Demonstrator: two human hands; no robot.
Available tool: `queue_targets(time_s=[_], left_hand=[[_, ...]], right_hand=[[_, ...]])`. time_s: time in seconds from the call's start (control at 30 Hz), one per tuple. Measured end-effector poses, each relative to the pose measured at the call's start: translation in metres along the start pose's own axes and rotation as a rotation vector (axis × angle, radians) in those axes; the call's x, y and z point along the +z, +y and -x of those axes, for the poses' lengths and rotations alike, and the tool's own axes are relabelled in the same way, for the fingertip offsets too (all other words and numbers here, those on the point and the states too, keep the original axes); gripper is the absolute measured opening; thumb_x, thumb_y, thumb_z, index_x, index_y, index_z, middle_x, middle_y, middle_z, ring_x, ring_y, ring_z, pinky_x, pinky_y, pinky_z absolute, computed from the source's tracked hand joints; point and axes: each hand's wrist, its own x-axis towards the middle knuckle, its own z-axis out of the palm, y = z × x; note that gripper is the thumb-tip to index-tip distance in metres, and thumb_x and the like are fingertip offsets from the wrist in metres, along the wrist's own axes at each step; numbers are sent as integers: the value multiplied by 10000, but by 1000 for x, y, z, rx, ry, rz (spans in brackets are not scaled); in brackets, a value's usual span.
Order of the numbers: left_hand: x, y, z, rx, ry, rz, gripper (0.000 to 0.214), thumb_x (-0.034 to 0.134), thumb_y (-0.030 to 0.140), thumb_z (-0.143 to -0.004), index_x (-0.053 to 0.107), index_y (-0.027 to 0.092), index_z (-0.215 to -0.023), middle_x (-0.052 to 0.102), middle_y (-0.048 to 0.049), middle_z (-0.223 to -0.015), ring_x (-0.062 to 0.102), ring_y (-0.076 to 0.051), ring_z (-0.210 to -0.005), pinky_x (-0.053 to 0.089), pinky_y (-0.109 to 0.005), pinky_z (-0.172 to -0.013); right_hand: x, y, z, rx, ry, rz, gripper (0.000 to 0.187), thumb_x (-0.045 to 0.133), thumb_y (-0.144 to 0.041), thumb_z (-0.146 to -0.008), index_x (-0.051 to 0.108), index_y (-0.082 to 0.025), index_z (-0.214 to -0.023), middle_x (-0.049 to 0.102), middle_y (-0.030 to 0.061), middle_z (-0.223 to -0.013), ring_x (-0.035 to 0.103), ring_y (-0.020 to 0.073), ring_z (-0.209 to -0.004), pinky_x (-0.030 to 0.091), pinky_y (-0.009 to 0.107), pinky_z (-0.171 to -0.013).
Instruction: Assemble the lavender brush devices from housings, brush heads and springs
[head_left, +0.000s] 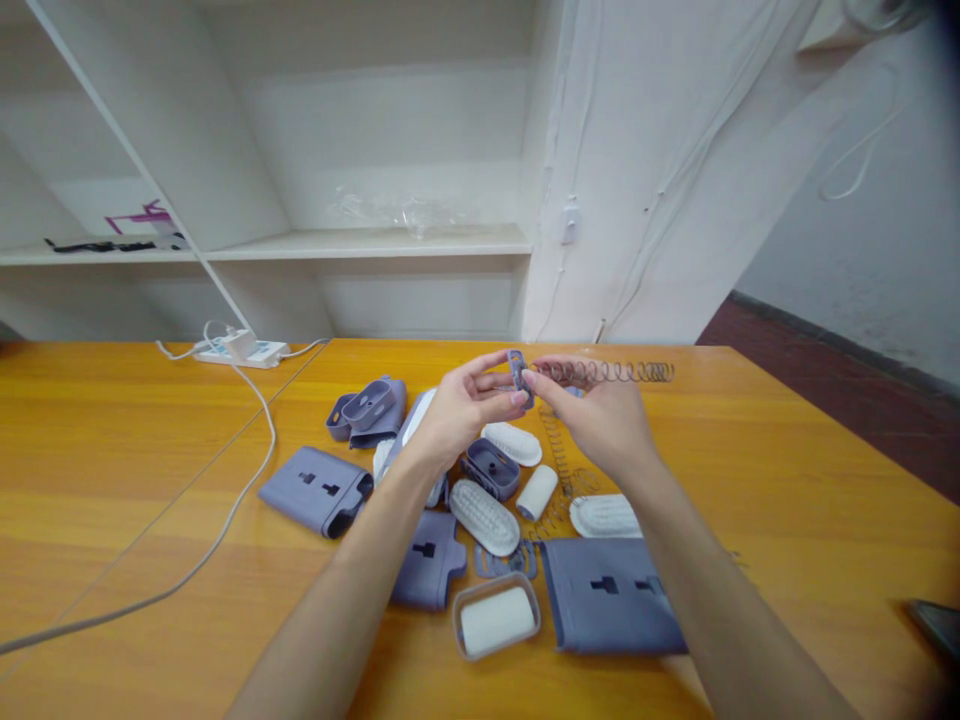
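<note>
- Currently I watch both hands meet near the centre of the frame, over the tabletop (pixel 810 560)
- My left hand (pixel 461 408) holds a small grey-blue plastic piece (pixel 519 378) upright between thumb and fingertips
- My right hand (pixel 611 425) pinches the same piece from the other side, its thumb on the lower part
- From behind the right fingers a wire spring (pixel 637 372) stretches towards the right of the frame; I cannot tell whether those fingers grip it
- Below the hands, at lower centre, I see an oval grey-blue cup (pixel 492 468) beside a white cylinder (pixel 538 493), with a ribbed white oval (pixel 485 517) just under them
- A second spring (pixel 553 440) lies loose below the right hand, partly blurred
- At the bottom centre, a clear plastic box (pixel 457 620) carries a white block (pixel 497 620)
- A large grey-blue shell (pixel 611 595) lies to the right of that box, partly covered by my right forearm, and another grey-blue shell (pixel 315 490) sits left of centre
- On the far left, a white power strip (pixel 262 354) rests near the tabletop's back edge, with a grey cable (pixel 217 546) curving down to the left border
</note>
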Motion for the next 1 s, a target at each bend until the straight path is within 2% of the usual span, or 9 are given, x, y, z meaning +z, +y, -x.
queue_targets(time_s=[0.13, 0.27, 0.4, 0.5, 0.6, 0.73, 0.87, 1.0], left_hand=[[0, -1, -1, 30, -6, -34, 653, 831, 133, -644, 565, 164, -1239, 723, -85, -986, 697, -169, -834, 529, -368, -872], [1, -1, -1, 41, -12, -71, 668, 834, 141, -641, 567, 166, -1254, 720, -91, -1003, 694, -172, -855, 520, -359, -884], [-1, 1, 1, -47, -16, -4, 557, 799, 173, -703, 586, 156, -1217, 719, -92, -989, 699, -187, -846, 556, -369, -824], [-8, 4, 2, -141, -78, 49, 426, 741, 185, -772, 612, 149, -1177, 711, -93, -1011, 697, -179, -853, 568, -358, -804], [-17, 8, 2, -228, -156, 63, 327, 692, 176, -817, 636, 121, -1134, 710, -114, -1024, 699, -169, -851, 566, -331, -808], [-26, 10, 2, -307, -234, 78, 296, 673, 179, -835, 649, 122, -1125, 713, -134, -1048, 708, -176, -852, 566, -322, -809], [-29, 10, 2, -362, -249, 63, 333, 670, 180, -840, 644, 129, -1168, 714, -135, -1058, 713, -165, -830, 564, -310, -817], [-29, 10, 2, -377, -253, 44, 401, 690, 194, -829, 627, 141, -1221, 712, -137, -1076, 718, -172, -835, 559, -311, -826]], right_hand=[[0, -2, 0, -18, 12, 29, 230, 732, -360, -742, 729, -142, -816, 751, 90, -805, 704, 228, -752, 569, 368, -727], [1, -1, 0, 15, 14, -34, 234, 737, -364, -734, 721, -138, -793, 751, 91, -771, 709, 223, -702, 576, 338, -659], [1, 2, -1, 43, -16, -80, 260, 741, -385, -731, 719, -136, -804, 745, 90, -753, 703, 208, -664, 569, 315, -617], [-1, 7, -2, 28, -104, -89, 278, 754, -367, -721, 714, -144, -882, 741, 74, -773, 700, 196, -684, 567, 319, -649], [-5, 11, -3, 3, -264, -79, 315, 735, -329, -742, 701, -157, -1003, 729, 51, -783, 689, 182, -697, 560, 325, -672], [-10, 14, -4, 25, -418, -130, 366, 733, -272, -734, 680, -156, -1076, 726, 44, -807, 686, 173, -720, 558, 321, -686], [-11, 13, -3, 23, -450, -97, 309, 725, -227, -729, 700, -159, -1029, 731, 39, -802, 681, 159, -717, 555, 312, -693], [-13, 13, -3, -20, -468, -82, 335, 736, -229, -729, 708, -180, -1059, 729, 16, -777, 677, 154, -706, 547, 303, -681]])
